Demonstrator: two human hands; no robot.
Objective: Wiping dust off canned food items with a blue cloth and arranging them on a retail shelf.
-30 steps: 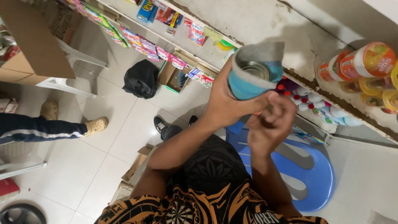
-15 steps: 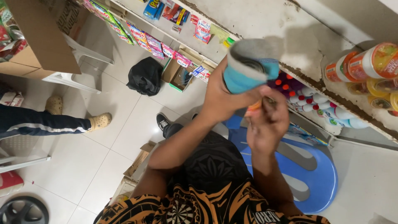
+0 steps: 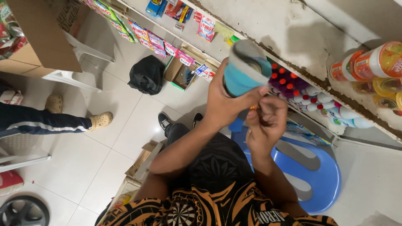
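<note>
Left hand [image 3: 224,102]: centre of frame, raised; fingers wrapped tight round a blue roll w/ grey top, thumb across its lower edge.
Blue roll [image 3: 245,71]: upper centre, tilted, open end w/ dark core facing cam; in front of the shelf edge.
Right hand [image 3: 266,123]: just below-right of roll, touching left hand; fingers curled in, tips pinched together on sth small & orange at the roll's lower edge. Can't tell what it is.
Shelf [image 3: 318,46]: upper right, grubby white board running diagonally.
Jars [image 3: 368,62]: far right on the shelf, orange lids, clear sides.
Small bottles [image 3: 307,94]: right of centre under the shelf, red/purple caps, packed in a row.
Blue plastic stool [image 3: 324,175]: lower right, under the right forearm.
Black bag [image 3: 146,75]: upper centre-left, on the tile floor, beside an open cardboard box [image 3: 182,71].
Other person's leg [image 3: 46,121]: left edge, dark trousers w/ white stripe, beige clog.
Wheel [image 3: 23,211]: bottom left corner, dark, partly cut off.
</note>
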